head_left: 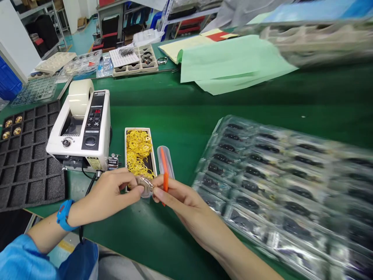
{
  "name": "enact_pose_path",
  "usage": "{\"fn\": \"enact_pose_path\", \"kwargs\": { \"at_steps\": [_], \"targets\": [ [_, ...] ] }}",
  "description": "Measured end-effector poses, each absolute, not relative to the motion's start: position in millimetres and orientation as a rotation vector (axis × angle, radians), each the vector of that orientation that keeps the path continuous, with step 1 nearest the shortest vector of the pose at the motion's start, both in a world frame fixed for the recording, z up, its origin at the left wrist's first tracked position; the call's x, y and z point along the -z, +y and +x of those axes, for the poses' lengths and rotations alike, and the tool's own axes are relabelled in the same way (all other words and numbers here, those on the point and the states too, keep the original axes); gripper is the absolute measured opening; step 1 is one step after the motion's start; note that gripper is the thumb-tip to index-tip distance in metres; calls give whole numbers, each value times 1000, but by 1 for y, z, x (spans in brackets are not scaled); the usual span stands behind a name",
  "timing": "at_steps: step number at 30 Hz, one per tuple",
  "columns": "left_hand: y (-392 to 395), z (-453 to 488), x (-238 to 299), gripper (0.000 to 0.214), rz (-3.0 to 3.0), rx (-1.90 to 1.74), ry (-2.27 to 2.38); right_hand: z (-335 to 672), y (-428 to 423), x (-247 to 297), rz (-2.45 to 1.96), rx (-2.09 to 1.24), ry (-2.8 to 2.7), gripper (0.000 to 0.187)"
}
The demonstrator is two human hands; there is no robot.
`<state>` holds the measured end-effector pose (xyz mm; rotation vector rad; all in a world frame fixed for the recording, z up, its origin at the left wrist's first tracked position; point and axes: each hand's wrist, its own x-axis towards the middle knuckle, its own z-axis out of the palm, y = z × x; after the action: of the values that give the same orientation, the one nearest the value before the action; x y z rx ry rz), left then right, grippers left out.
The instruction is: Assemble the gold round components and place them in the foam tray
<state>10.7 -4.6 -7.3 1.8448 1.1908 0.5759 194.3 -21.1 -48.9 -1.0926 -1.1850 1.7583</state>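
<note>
- Green counter (163, 112) across most of view, things on L, on R & along far side.
- Clear plastic trays (224, 128) on R half, seemingly stacked, rows of dark pcs in pockets; R part blurred.
- Pale green sheets (230, 60) at far side, lying loose, overlapping.
- Black foam tray (35, 155) at far L, split into square pockets.
- White tape dispenser (78, 142) just R of foam tray; wide cream roll (80, 97) on top, red "36" on panel.
- L hand (113, 194): thumb & index pinched on shiny metal pc (144, 184); blue band (65, 216) on wrist.
- R hand (186, 202): thumb & fingertips closed on R end of same pc.
- Narrow box (126, 147), white rim, piled w/ thin yellow rings (136, 151); btwn dispenser & R hand, just beyond L hand.
- Clear plastic holder (170, 163), long & narrow, just R of box, beyond R hand.
- Orange stick (165, 182) btwn fingers of R hand, upper part in front of holder.
- Metal pc: btwn both hands, in front of box's nr end; can't tell if touching box.
- Gold pcs (17, 130), x4, in foam tray's far L pockets.
</note>
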Motion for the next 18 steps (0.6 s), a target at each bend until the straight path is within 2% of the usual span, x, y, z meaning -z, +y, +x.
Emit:
{"fn": "enact_pose_path", "kwargs": {
  "at_steps": [6,10,14,15,18],
  "targets": [
    [-6,6,7,28,1947,-608,1351,198,-20,48,-1127,-1742,-1176,44],
    [-3,0,4,28,1984,-843,1316,199,-19,42,-1112,-1756,-1116,45],
    [-5,1,7,6,2062,-1195,1140,197,-21,40,-1075,-1823,-1053,46],
    [-7,2,9,2,2083,-1224,1077,196,-21,40,-1065,-1842,-1043,46],
    [-10,7,16,10,2087,-1120,971,193,-25,43,-1021,-1899,-1012,42]
  ]
}}
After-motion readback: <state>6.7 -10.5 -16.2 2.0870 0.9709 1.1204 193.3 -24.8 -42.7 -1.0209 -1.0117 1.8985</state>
